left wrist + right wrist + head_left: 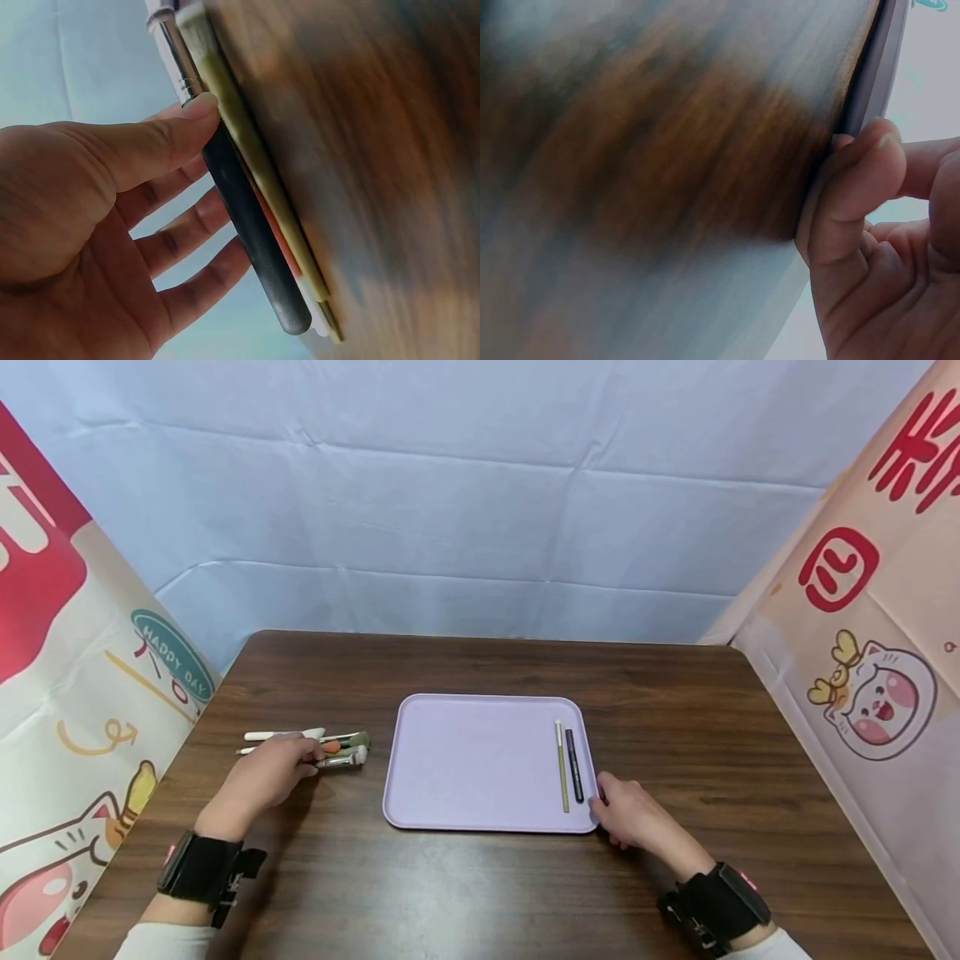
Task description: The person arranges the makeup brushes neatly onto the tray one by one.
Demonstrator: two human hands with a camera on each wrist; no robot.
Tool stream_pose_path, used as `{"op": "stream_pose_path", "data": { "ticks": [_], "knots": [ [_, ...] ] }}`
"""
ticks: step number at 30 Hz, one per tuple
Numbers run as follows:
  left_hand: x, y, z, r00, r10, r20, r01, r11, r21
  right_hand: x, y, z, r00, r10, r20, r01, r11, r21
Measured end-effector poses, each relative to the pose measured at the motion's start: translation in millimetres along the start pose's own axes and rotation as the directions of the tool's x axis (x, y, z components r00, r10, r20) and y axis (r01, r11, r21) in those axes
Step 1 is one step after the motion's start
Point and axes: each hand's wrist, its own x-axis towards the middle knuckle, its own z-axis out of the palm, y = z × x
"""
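Observation:
At the left of the table my left hand pinches a black-handled makeup brush with a silver ferrule, thumb laid where metal meets handle. Right beside it lies an olive-handled brush with pale bristles. A white-handled brush and a green-bristled brush lie in the same bunch, partly hidden by the hand. My right hand holds the near right corner of a lilac tray, fingers curled at its rim. On the tray's right side rest a thin olive-handled brush and a black pen-like stick.
The dark wooden table carries the tray at its middle. Behind it hangs a pale blue cloth. Printed cartoon panels stand along the left and right sides. Black straps circle both wrists.

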Motion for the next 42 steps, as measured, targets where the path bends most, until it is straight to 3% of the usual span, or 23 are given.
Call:
{"op": "stream_pose_path", "data": {
  "ticks": [12, 25, 32, 42],
  "knots": [
    [12.8, 21.1, -4.2, 0.999, 0.033, -0.014, -0.033, 0.999, 0.016, 3, 0, 0.6, 1.000, 0.013, 0.001, -0.013, 1.000, 0.001],
    [34.6, 49.0, -2.5, 0.999, -0.039, 0.016, 0.039, 0.999, -0.034, 2, 2, 1.5, 1.000, 0.005, -0.005, -0.005, 1.000, -0.002],
    [46.4, 62.6, -1.3, 0.997, -0.054, 0.059, 0.058, 0.996, -0.065, 1, 2, 1.2, 1.000, -0.004, -0.009, 0.004, 1.000, -0.001],
    [57.4, 81.5, 1.5, 0.996, -0.064, 0.058, 0.068, 0.995, -0.072, 0, 1, 1.3, 1.000, -0.001, -0.013, 0.002, 1.000, 0.003]
  ]
}}
